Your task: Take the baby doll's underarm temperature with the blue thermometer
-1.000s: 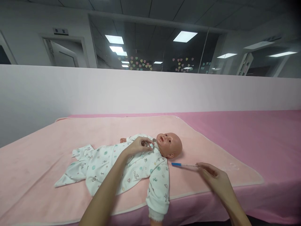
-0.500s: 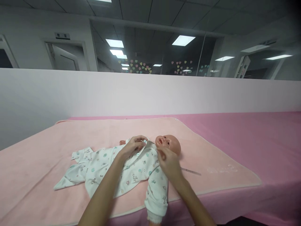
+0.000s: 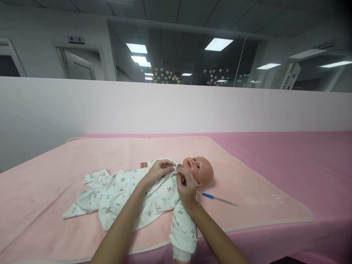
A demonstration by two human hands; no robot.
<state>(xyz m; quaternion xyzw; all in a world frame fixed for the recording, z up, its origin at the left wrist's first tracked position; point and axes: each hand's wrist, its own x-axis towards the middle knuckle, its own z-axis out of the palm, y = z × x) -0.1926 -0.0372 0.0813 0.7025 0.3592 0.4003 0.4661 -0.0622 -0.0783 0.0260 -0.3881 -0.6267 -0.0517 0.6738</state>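
Note:
A baby doll [image 3: 205, 170] lies on its back, its head to the right, dressed in a white printed baby suit [image 3: 159, 198]. Both my hands are at the suit's neck opening, just below the doll's chin. My left hand [image 3: 161, 171] is closed in a pinch on the front edge of the suit, beside a small button. From the other side, my right hand [image 3: 187, 187] pinches the collar edge, its fingertips almost meeting the left ones. Buttons run down the suit's front below my left hand. The fingers partly hide the topmost fastening.
A peach blanket [image 3: 247, 190] lies under the doll over a pink table cover [image 3: 288, 165]. Right of the doll's head rests a thin stick with a blue end [image 3: 208, 195], like a thermometer. Behind stands a white partition [image 3: 176, 110].
My right hand has moved left, from beside the doll's cheek to the collar, uncovering the stick's blue end. My left hand has shifted slightly towards the neck.

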